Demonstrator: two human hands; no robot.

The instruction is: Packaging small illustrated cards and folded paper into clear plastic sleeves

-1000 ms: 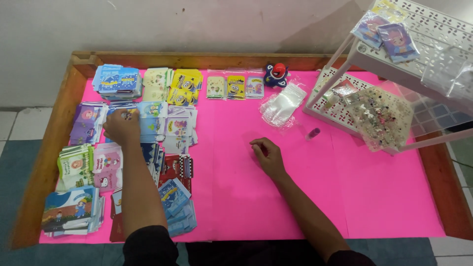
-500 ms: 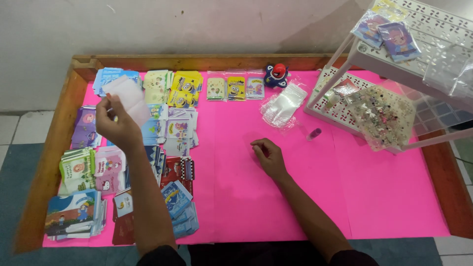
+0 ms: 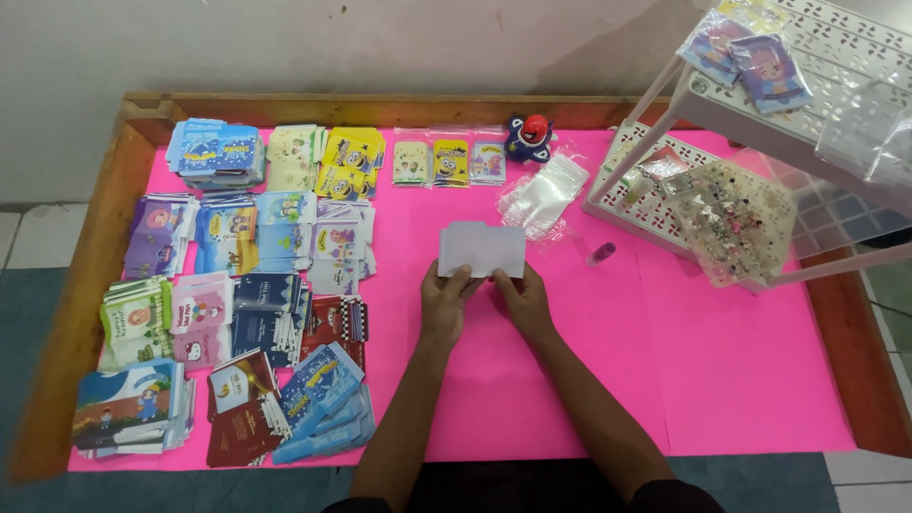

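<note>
Both hands mid-tabletop on the pink sheet (image 3: 722,380), holding one small white envelope (image 3: 483,249) between them. Left hand (image 3: 446,302) grip: fingers pinched on the envelope's lower left edge. Right hand (image 3: 521,296) grip: pinched on its lower right edge. Envelope sits just ahead of both grips, blank side up, about flat over the pink sheet; can't tell if it touches.

Left of the left grip: rows of stacked printed envelope packs (image 3: 256,313), mixed colours, packed close. Ahead of the grips: three small yellow-blue packets (image 3: 449,162) and a blue-red toy figure (image 3: 529,138). Ahead-right, just beside the envelope: clear plastic bags (image 3: 546,195). Right of the right grip: small pink cylinder (image 3: 600,254), then a white perforated rack (image 3: 807,85) with a bag of small decorated bits (image 3: 736,218).
</note>
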